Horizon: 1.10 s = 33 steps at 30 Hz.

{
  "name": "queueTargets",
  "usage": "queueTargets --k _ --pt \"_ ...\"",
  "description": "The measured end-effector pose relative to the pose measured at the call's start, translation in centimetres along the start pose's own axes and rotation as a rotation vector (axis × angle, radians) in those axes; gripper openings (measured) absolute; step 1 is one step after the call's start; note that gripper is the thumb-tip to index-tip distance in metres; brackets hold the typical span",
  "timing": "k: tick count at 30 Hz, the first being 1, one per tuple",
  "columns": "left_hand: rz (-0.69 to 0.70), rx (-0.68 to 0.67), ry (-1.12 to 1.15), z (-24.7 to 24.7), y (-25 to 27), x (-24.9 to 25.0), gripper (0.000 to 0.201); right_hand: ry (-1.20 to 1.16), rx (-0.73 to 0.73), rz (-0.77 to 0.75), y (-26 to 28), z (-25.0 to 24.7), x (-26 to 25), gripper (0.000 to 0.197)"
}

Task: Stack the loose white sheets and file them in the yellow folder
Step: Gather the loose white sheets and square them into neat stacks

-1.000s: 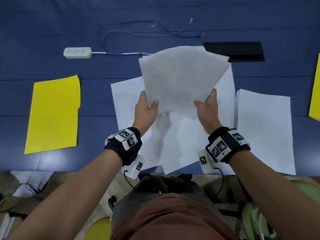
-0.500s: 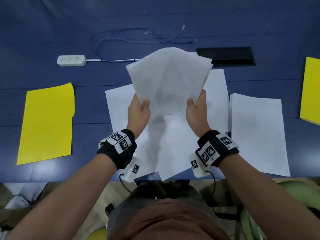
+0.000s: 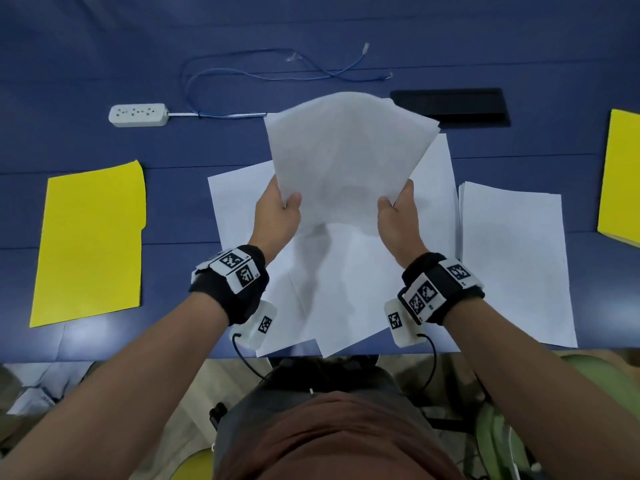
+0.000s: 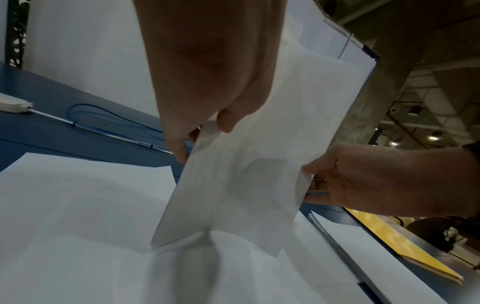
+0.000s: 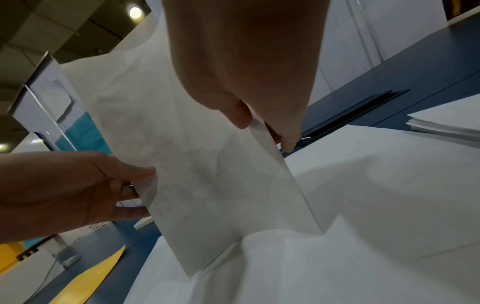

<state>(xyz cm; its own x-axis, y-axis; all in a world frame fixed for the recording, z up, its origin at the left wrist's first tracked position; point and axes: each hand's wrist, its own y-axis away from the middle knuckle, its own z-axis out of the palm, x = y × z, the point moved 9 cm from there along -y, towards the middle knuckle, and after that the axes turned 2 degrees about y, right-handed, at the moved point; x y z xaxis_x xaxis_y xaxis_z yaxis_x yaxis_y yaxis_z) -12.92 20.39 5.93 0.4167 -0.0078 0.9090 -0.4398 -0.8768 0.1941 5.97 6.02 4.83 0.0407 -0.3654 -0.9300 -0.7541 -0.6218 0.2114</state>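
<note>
L: your left hand (image 3: 277,216) raised, thumb on top, fingers (image 4: 179,148) curled under, pinching | R: your right hand (image 3: 398,220) mirrors it | both forearms extended forward, wrists level

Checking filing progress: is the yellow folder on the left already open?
No, the yellow folder lies closed and flat, apart from both hands.

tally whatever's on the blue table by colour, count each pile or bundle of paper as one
white: 4 – held bundle of white sheets, loose white sheets spread under it, neat white paper pile, white power strip
yellow: 2 – yellow folder on the left, yellow folder at the right edge
blue: 1 – thin blue cable
black: 1 – black rectangular panel
total: 8
</note>
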Motion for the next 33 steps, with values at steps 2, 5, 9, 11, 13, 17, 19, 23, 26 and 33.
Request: queueTargets --k 2,5,9,11,13,17,19,23,26,33 --pt "-0.017 -0.009 -0.024 0.3 0.0 -0.5 0.038 0.03 -0.007 0.029 0.1 0.1 0.8 0.022" --pt "-0.001 0.054 -0.014 -0.2 -0.1 -0.1 0.034 0.015 0.072 -0.023 0.1 -1.0 0.1 0.027" --pt "-0.029 -0.053 -0.042 1.3 -0.4 -0.5 0.038 0.052 -0.002 0.009 -0.2 -0.7 0.8 0.027" --pt "-0.06 -0.102 -0.06 2.3 -0.4 -0.8 0.039 0.078 -0.042 0.057 -0.3 -0.6 1.8 0.025" --pt "-0.05 -0.084 -0.049 2.7 -0.4 -0.1 0.036 0.084 0.0 0.056 -0.5 -1.7 2.0 0.021" --pt "0.059 -0.076 -0.069 4.1 -0.6 3.1 0.035 0.084 0.131 -0.014 -1.1 -5.6 1.2 0.015" --pt "0.095 -0.12 -0.087 5.8 -0.7 4.6 0.033 0.109 0.174 -0.04 -1.4 -7.9 1.2 0.014" --pt "0.089 -0.286 -0.121 11.2 -0.4 6.4 0.032 0.09 0.241 -0.019 -1.9 -12.7 2.9 0.018" --pt "0.022 -0.444 -0.153 16.4 0.4 6.2 0.03 0.098 0.28 0.029 -1.6 -16.0 4.7 0.028" --pt "-0.119 -0.645 -0.304 26.4 2.7 4.5 0.043 0.158 0.381 0.272 -0.8 -23.3 12.1 0.05"
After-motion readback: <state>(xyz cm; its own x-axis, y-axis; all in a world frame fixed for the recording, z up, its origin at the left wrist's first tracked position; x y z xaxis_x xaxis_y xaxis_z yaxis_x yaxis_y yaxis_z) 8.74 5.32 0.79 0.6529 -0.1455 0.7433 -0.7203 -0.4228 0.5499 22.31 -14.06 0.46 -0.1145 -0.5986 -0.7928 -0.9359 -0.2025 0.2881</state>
